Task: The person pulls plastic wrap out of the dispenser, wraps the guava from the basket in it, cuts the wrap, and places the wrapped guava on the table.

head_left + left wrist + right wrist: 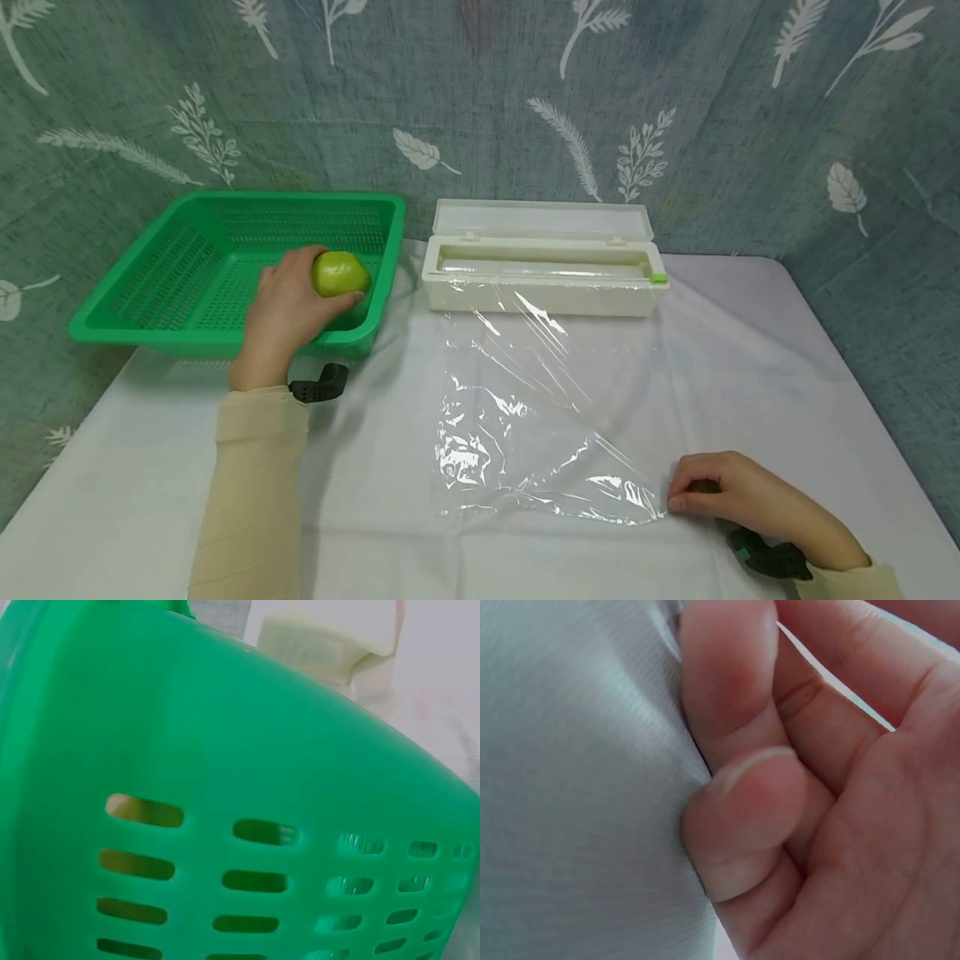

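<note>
Green plastic basket [172, 275]: one, left of the white box [543, 247]; flared rectangle, slotted walls, smooth rim.
Left grip [288, 304]: one hand, left of the box, thumb and fingers curved round the yellow-green fruit [341, 274], spread to its width.
Fruit: one, roundish, slightly lumpy, glossy; over the basket's right part, left of the box; whether it touches the basket floor, I cannot tell.
Clear film [495, 454]: one sheet, thin, creased, shiny, stretching forward from the box.
Box: one, long, lid raised, green tab [658, 278] at its right end.
Right grip [738, 493]: one hand, front-right of the box, thumb and forefinger pinching the film's corner.
</note>
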### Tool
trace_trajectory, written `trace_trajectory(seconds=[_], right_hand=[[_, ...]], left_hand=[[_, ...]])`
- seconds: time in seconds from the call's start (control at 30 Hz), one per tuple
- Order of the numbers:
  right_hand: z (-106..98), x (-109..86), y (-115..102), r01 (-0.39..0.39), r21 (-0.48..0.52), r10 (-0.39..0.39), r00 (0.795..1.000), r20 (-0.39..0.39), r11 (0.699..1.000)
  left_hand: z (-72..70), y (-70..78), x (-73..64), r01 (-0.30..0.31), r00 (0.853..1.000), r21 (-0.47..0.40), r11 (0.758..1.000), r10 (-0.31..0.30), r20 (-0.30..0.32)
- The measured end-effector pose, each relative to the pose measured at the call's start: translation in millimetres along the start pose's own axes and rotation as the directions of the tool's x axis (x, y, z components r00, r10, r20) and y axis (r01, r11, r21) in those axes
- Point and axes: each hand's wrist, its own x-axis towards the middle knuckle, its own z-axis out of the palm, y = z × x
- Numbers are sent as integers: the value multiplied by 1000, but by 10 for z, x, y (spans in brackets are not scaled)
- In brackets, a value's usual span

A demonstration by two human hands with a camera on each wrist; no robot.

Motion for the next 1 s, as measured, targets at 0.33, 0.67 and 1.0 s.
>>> trace_trajectory(seconds=[0.33,0.67,1.0], right_hand=[[13,-12,41,1,-8,-1,1000,-4,1000],[4,-4,20,18,-25,-18,1000,-14,1000],[1,4,10,33,-12,-34,999,-19,999]], left_hand=[[-29,212,-13,-71,992,-113,991,58,-116],[-77,688,-135,-257,962,-217,942,227,-154],[370,1363,-407,-455,886,-271,849,462,-39]])
